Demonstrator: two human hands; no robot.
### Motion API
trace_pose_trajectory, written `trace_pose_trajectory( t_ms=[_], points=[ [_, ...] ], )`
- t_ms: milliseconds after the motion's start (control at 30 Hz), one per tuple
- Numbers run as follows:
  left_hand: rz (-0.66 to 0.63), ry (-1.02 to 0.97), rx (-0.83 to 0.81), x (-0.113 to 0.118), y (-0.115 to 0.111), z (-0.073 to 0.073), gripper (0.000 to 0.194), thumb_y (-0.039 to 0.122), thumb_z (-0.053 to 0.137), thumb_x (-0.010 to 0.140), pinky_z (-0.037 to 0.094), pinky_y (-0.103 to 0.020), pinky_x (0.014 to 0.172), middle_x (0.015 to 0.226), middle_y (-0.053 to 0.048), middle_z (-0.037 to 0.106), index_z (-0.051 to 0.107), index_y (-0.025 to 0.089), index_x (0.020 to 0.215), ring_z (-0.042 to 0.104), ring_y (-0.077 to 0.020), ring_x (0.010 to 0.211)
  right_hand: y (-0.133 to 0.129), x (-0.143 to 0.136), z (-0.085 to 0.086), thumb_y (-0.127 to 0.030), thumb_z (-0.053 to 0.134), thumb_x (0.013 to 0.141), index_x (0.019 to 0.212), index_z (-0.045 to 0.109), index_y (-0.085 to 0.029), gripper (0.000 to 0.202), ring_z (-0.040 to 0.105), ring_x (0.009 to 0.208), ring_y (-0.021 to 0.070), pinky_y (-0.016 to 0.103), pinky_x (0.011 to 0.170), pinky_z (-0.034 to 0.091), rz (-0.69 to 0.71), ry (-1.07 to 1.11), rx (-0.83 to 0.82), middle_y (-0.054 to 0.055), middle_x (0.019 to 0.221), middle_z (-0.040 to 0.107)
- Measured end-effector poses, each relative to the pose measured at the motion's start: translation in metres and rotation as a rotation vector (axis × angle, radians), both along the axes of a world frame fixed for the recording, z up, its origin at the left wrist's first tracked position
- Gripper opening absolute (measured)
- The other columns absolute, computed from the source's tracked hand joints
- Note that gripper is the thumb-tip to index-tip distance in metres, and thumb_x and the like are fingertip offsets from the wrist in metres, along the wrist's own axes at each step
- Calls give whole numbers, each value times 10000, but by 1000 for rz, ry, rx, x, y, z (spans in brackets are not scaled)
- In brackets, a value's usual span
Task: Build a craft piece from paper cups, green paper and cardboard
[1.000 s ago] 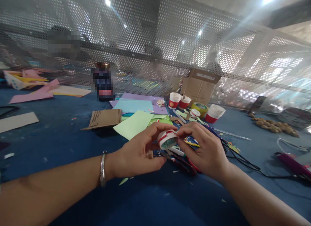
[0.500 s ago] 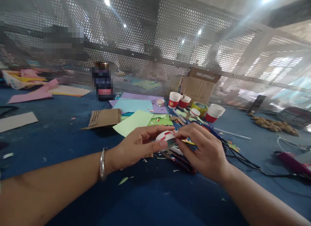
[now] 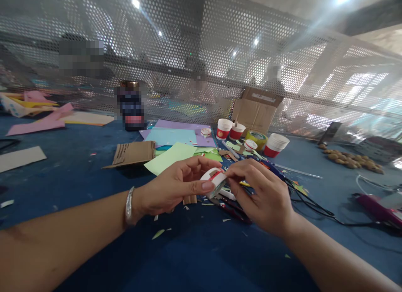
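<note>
My left hand (image 3: 180,185) is closed around a small round white-and-red piece (image 3: 214,179), its thumb along the near side. The piece looks like a cut section of paper cup and is tilted, with a greenish, glossy face toward the lower right. At its right edge the thumb and fingers of my right hand (image 3: 262,195) are pinched together; what lies between those fingertips is mostly hidden. Below the hands, scissors (image 3: 235,212) with dark handles lie among paper scraps. Light green paper (image 3: 171,158) is just beyond my left hand.
Red-and-white paper cups (image 3: 276,144), a yellow tape roll (image 3: 256,138) and a cardboard box (image 3: 256,109) stand beyond my hands. Corrugated cardboard (image 3: 133,153) lies left. Black cables (image 3: 317,210) run rightward on the blue table (image 3: 188,258). A perforated metal screen (image 3: 176,53) rises behind.
The round piece has turned in my left hand, so more of its glossy face shows at the lower right. My right hand keeps nearly the same place at its edge.
</note>
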State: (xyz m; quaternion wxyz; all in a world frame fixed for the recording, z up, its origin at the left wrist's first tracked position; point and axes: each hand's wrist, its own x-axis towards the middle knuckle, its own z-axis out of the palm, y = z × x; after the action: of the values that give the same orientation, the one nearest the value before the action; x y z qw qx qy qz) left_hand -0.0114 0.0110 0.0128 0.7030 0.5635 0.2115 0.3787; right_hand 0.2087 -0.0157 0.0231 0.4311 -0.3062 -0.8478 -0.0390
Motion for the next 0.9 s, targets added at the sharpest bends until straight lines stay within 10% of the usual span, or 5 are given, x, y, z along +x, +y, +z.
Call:
trace_pose_trajectory(
  t_ms=[900],
  points=[
    [193,216,342,-8,16,-8,448,282,808,794,482,-343,966,1217,-56,582,594,228,1185,541,-208,1154,3,0,0,-88,562,848,893,560,-188,110,589,730,140,299,660,506,156,-145,-252,47,895,676]
  ],
)
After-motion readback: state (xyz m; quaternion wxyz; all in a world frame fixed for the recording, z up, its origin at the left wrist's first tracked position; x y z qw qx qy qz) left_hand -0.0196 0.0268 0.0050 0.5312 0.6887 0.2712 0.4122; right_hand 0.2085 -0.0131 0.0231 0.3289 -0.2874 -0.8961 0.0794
